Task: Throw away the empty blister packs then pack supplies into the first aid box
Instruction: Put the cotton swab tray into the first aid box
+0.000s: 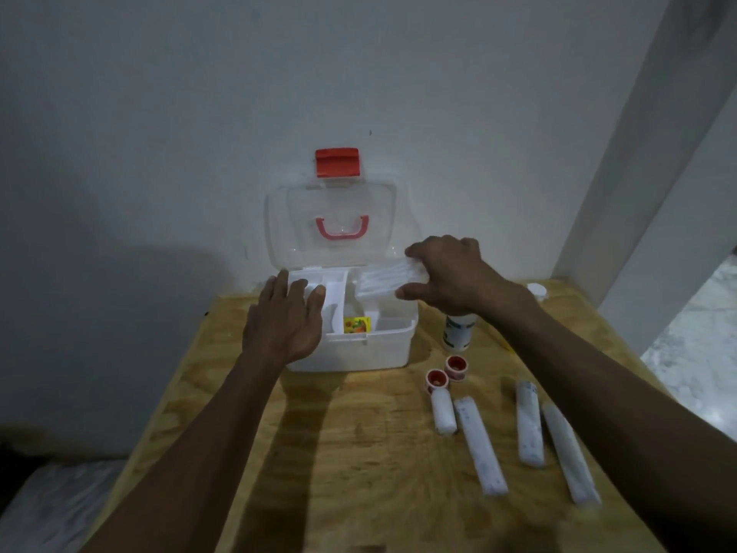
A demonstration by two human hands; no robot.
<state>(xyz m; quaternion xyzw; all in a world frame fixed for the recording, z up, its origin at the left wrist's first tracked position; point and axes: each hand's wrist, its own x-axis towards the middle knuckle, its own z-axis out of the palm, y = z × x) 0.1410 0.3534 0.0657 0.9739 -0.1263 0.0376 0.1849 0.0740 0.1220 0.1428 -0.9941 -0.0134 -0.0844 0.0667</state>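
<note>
A white first aid box [371,349] stands open at the back of the wooden table, its clear lid [339,217] with red latch leaning against the wall. My left hand [285,319] rests flat, fingers straight, on the box's left rim and inner tray. My right hand [446,273] grips a white packet [379,279] over the box's right side. A small yellow packet [357,325] lies inside the box. On the table to the right lie several white wrapped rolls [480,445] and two red-rimmed tape rolls [446,373].
A white bottle [458,331] stands right of the box, under my right forearm. A small white cap [536,291] sits at the table's back right. The wooden table [359,453] ends at a white wall behind and a pillar on the right.
</note>
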